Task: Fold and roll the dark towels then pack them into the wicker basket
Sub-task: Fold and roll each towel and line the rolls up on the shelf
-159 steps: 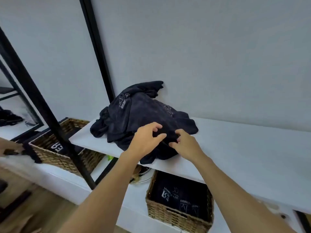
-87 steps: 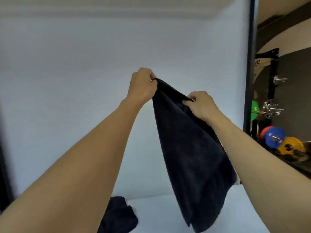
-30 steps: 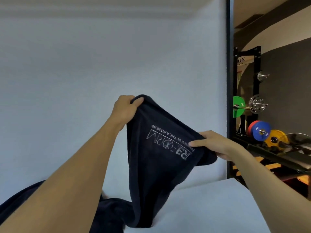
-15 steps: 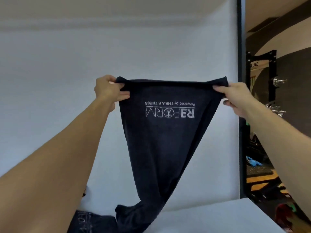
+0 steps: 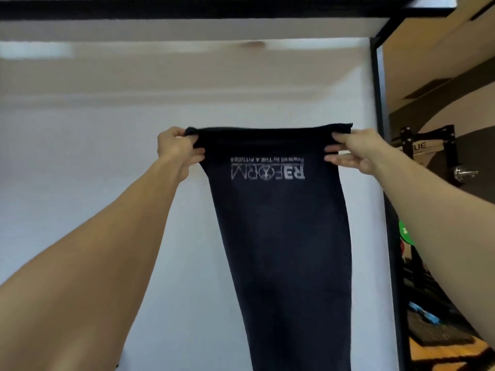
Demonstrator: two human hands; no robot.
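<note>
A dark towel (image 5: 284, 236) with a mirrored pale logo near its top hangs straight down in front of the white wall. My left hand (image 5: 176, 148) pinches its top left corner. My right hand (image 5: 353, 151) pinches the top right corner, thumb on top and fingers behind the cloth. The top edge is stretched level between both hands at arm's length. The towel's lower end runs out of the bottom of the view. The wicker basket and the other towels are out of sight.
A black frame post (image 5: 385, 210) stands upright just right of the towel, with a black beam (image 5: 187, 9) overhead. Beyond the post are gym gear and a green weight plate (image 5: 405, 231).
Both hands have lifted the towel higher and pulled its top edge taut and level. The cloth now hangs flat and straight. The view has tilted up, so the shelf and towel pile are gone.
</note>
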